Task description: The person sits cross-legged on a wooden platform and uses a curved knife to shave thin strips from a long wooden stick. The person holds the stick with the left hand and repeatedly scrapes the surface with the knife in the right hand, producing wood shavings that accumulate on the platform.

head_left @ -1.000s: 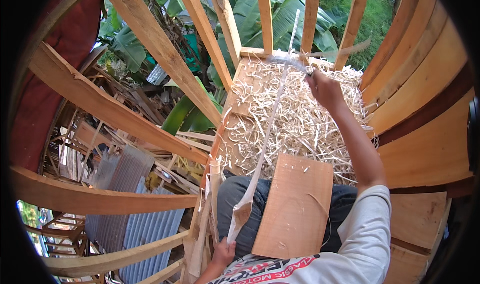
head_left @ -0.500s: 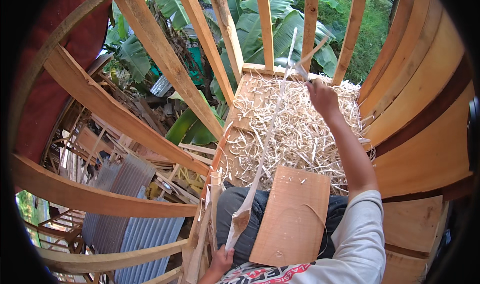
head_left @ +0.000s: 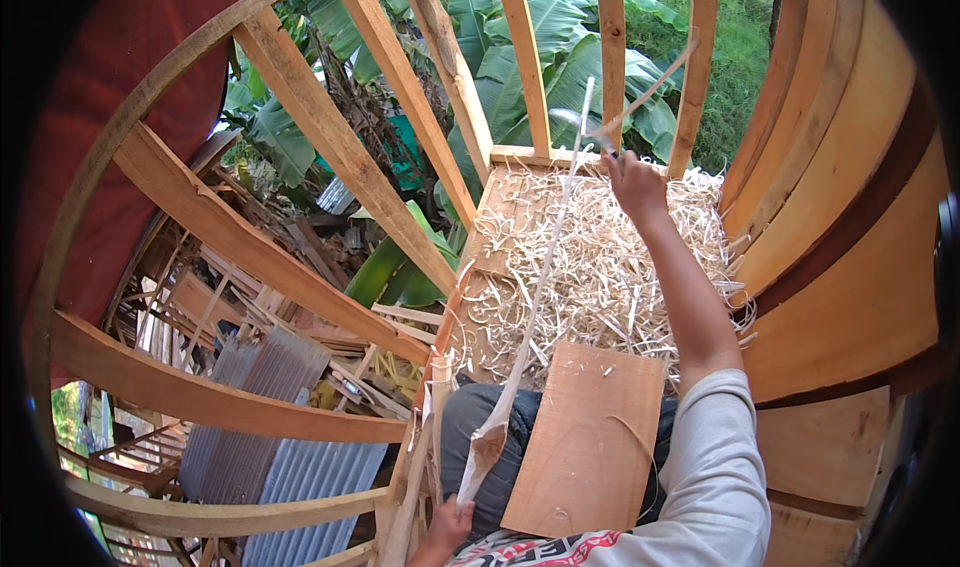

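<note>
Red surface (head_left: 130, 117): at far left, cut off by the dark rim of the view.
Corrugated sheets (head_left: 315, 482): lie outside the slats among loose timber; partly hidden behind the slats.
Side slats (head_left: 270, 257): curved wooden bars with open gaps, forming the left side of the enclosure.
Teal object (head_left: 405, 152): sits among broad leaves, largely covered; its kind cannot be made out.
Left hand (head_left: 452, 523): fingers closed around the lower end of the pale strip; forearm cut off at the lower edge.
Pale strip (head_left: 540, 292): long and narrow, slanting from the left hand, across the leg, to the far edge of the enclosure; a brown patch shows near its lower end.
Enclosure floor (head_left: 505, 217): bears a thick bed of curled shavings (head_left: 630, 267), which hides most of its boards.
Flat board (head_left: 585, 437): rests on the lap, a few loose curls on its face.
Tool (head_left: 603, 139): beside the strip's upper end; blurred, its exact form unclear.
Right hand (head_left: 636, 182): fingers curled around the tool's handle, which they mostly hide.
Planked wall (head_left: 850, 287): closes the enclosure at right, its outer edge cut off.
</note>
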